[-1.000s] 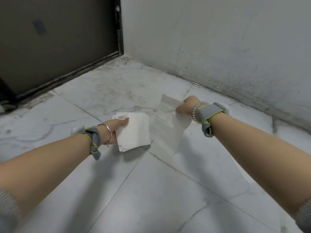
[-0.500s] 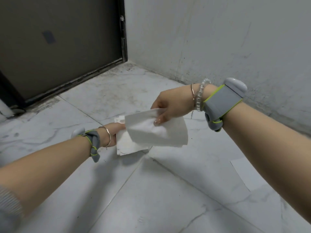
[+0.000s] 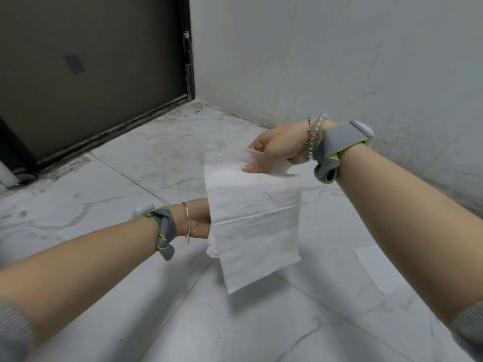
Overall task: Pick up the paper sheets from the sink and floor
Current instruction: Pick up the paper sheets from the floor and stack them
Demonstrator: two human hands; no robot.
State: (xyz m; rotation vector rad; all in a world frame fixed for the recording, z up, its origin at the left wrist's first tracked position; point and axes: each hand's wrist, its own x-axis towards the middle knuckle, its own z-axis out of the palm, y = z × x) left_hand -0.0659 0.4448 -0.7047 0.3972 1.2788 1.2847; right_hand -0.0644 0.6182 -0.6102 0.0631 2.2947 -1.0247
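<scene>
My right hand (image 3: pixel 277 150) pinches the top edge of a white paper sheet (image 3: pixel 254 220), which hangs down above the marble floor. My left hand (image 3: pixel 200 220) is lower and to the left, its fingers hidden behind that hanging sheet. A second white sheet (image 3: pixel 212 246) peeks out at the hanging sheet's lower left edge, where my left hand holds it. Another flat white sheet (image 3: pixel 376 267) lies on the floor under my right forearm. Both wrists carry grey bands.
A dark door (image 3: pixel 91 69) with a grimy threshold fills the upper left. A grey wall (image 3: pixel 326 61) runs along the back right and meets the door in the corner. White marble floor tiles (image 3: pixel 130 178) surround my hands.
My right hand lifted its sheet off the floor and brought it up and left, in front of my left hand. My left hand rose slightly with its own sheet.
</scene>
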